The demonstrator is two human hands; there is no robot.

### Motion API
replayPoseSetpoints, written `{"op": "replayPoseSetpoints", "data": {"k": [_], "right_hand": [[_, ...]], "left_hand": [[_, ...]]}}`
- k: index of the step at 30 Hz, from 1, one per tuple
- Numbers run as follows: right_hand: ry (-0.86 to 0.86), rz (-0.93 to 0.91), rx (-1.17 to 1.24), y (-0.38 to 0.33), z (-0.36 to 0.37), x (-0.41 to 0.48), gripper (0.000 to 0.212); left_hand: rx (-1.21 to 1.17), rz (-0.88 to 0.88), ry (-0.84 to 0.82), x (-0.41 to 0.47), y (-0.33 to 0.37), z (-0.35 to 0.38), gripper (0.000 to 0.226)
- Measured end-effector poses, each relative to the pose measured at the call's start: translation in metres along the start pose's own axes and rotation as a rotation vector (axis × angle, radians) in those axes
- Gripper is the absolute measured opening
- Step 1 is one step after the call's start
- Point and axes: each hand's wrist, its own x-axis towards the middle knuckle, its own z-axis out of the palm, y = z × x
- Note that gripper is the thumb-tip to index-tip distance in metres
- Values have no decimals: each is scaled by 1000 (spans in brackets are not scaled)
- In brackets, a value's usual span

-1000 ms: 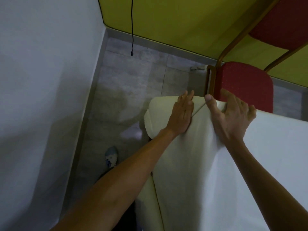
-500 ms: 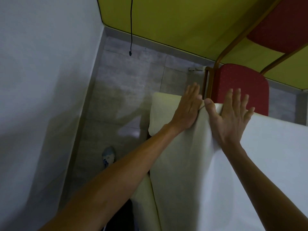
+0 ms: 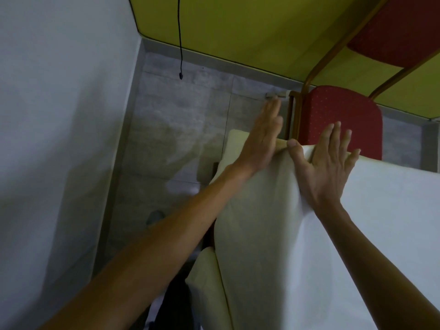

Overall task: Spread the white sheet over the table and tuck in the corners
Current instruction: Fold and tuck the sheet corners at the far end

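**Fig. Both my hands flat at the sheet's corner, beside the red chair**

The red chair [image 3: 340, 120] stands against the yellow wall [image 3: 238, 27] and serves as the reference for all positions here. The white sheet [image 3: 357, 234] lies spread over the table [image 3: 234, 144], whose cream-coloured edge shows bare just left of the chair and again nearer to me. The sheet's far edge runs directly in front of the chair's seat, and its corner sits just left of the chair's wooden frame.

My right hand [image 3: 326, 167] lies palm down on the sheet in front of the chair, with the fingers straight and spread and the fingertips reaching over the far edge toward the seat. The thumb presses on the corner fold. This hand grips nothing; it only presses the cloth flat.

My left hand [image 3: 260, 141] is just left of the chair's frame, with its fingers straight and held together. They point past the table's corner over the grey tiled floor [image 3: 178, 120]. The heel of this hand touches the sheet's corner, beside my right thumb. The hand is blurred, but nothing is seen pinched in it.

A black cord [image 3: 180, 44] hangs well left of the chair, in front of the yellow wall. A white wall [image 3: 59, 115] stands further left.
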Motion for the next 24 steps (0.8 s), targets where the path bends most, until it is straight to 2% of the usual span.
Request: {"op": "replayPoseSetpoints", "data": {"k": [2, 5, 13, 17, 19, 21, 22, 24], "right_hand": [[3, 3, -4, 0, 0, 0, 107], [5, 3, 10, 0, 1, -1, 108], [13, 12, 23, 0, 1, -1, 108], [16, 8, 23, 0, 1, -2, 108], [19, 7, 22, 0, 1, -1, 108], [20, 7, 18, 0, 2, -1, 109], [22, 8, 15, 0, 3, -2, 110], [26, 12, 16, 0, 2, -2, 111]], "left_hand": [[-75, 76, -50, -4, 14, 12, 55], [-172, -13, -72, -9, 3, 22, 58], [-80, -212, -40, -4, -37, 29, 64], [57, -254, -112, 0, -48, 16, 67], [151, -245, -146, 6, -48, 8, 70], [233, -169, -140, 15, -43, -1, 90], [249, -122, -142, 18, -38, -4, 92], [282, -19, -162, 18, -26, -4, 74]]}}
